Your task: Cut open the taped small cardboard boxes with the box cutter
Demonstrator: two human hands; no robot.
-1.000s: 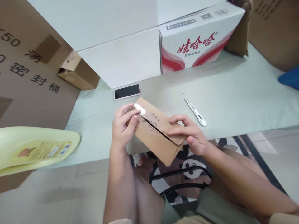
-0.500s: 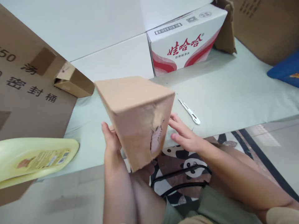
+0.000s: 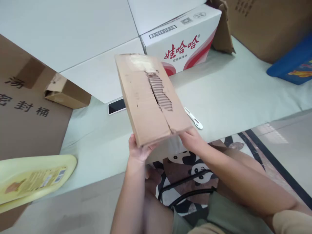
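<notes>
I hold a small brown cardboard box [image 3: 146, 107] up above the table edge, one broad face towards me. That face is torn along its middle seam, with corrugated ridges showing. My left hand [image 3: 138, 151] grips the box's near lower corner from beneath. My right hand [image 3: 191, 138] holds its near right corner, with the fingers mostly hidden behind the box. A white utility knife [image 3: 193, 118] lies on the table just right of the box. A phone [image 3: 117, 106] lies flat behind the box, partly covered by it.
The pale green table [image 3: 243, 97] carries a red-and-white printed carton [image 3: 185, 42], large white boxes [image 3: 97, 48], brown cartons [image 3: 26, 110] at left, a small open brown box [image 3: 67, 92], and a blue item [image 3: 292, 65] at right. A yellow plastic piece [image 3: 34, 180] sits at lower left.
The box was lying at the table edge with my left hand picking at tape. It has since been lifted and turned over in both hands, so a torn face now points towards me.
</notes>
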